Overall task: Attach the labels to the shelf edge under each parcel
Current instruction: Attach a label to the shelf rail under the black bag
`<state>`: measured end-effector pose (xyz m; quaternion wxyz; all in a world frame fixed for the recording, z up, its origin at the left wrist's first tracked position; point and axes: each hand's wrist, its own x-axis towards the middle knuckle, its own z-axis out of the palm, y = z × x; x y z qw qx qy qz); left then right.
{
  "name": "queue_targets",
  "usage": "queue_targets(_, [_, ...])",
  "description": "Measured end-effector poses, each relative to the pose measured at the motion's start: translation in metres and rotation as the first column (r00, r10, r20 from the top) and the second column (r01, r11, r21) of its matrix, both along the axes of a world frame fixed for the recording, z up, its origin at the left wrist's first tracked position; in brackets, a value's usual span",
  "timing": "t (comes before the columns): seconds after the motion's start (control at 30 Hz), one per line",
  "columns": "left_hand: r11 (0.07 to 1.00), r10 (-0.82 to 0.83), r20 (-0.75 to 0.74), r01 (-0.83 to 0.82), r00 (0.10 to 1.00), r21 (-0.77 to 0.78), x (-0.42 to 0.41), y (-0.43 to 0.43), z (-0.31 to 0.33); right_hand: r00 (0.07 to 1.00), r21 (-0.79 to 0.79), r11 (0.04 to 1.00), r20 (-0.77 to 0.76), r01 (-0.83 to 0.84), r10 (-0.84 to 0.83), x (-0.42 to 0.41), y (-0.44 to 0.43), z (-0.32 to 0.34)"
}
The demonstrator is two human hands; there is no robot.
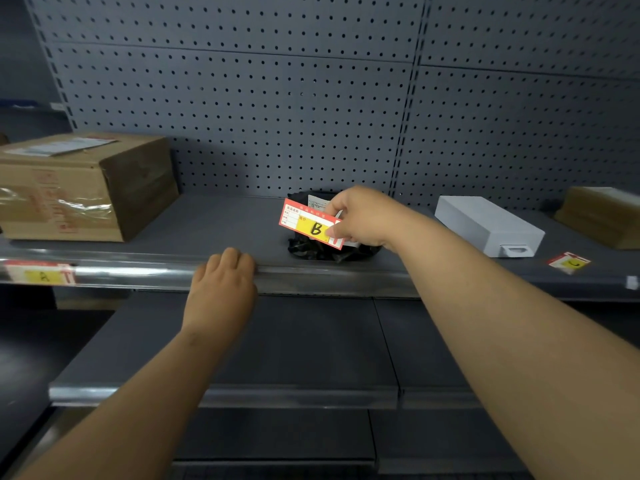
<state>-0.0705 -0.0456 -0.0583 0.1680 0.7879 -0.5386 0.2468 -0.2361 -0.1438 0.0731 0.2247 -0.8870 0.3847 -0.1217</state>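
Observation:
My right hand [360, 218] pinches a red and yellow label marked B [310, 223] above a black bag parcel [325, 249] on the grey shelf. My left hand [221, 285] rests with curled fingers on the clear shelf edge strip [138, 271], left of the bag. A label marked A [41, 275] sits in the strip under the brown cardboard box [83, 185]. A label marked C [569, 262] lies flat on the shelf in front of a white box [485, 225].
Another brown parcel [602, 214] stands at the far right. A perforated grey back panel [277, 98] rises behind the shelf. A lower grey shelf [294, 358] juts out beneath my arms.

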Motion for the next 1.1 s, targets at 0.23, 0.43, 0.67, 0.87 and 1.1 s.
queue_targets(0.23, [0.999,-0.036,0.040,0.037,0.999,-0.014,-0.003,0.002,0.001,1.000,-0.031,0.999,-0.002,-0.014,0.013,-0.005,-0.003,-0.003])
queue_targets(0.43, [0.999,-0.038,0.061,0.040,0.997,-0.033,-0.012,0.000,-0.006,0.999,-0.124,0.991,-0.013,-0.041,0.039,-0.011,-0.004,-0.014])
queue_targets(0.67, [0.995,-0.081,0.061,0.084,0.995,-0.048,-0.028,-0.003,-0.011,1.000,-0.191,0.982,-0.008,-0.013,0.012,-0.017,-0.009,-0.033])
queue_targets(0.87, [0.993,-0.101,0.034,0.103,0.994,-0.062,-0.030,-0.004,-0.014,0.996,-0.220,0.975,0.083,0.038,-0.020,-0.023,-0.009,-0.054])
queue_targets(1.1, [0.987,-0.109,0.024,0.111,0.994,-0.113,-0.027,-0.005,-0.018,0.993,-0.252,0.968,0.117,0.018,0.012,-0.023,-0.011,-0.068])
